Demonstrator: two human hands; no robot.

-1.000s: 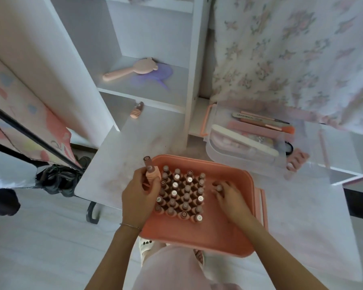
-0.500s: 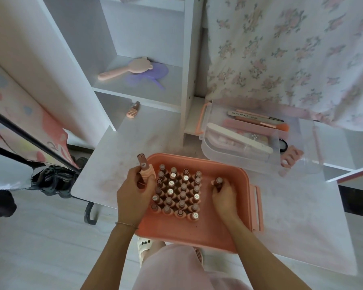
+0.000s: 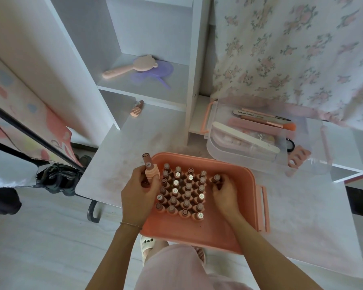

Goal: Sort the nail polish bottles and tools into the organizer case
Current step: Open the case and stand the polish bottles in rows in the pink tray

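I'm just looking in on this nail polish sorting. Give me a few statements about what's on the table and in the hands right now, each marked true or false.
1. The left hand holds a polish bottle above the tray's edge. True.
2. The orange tray holds no bottles. False: many bottles stand in rows in it.
3. The right hand grips a bottle beside the rows. True.
4. The nail file lies on the floor. False: it rests in the clear case.
5. A pink brush lies on the shelf. True.

Bottles stand packed in tray on table w/ clear case behind-right, hairbrush on shelf behind-left.
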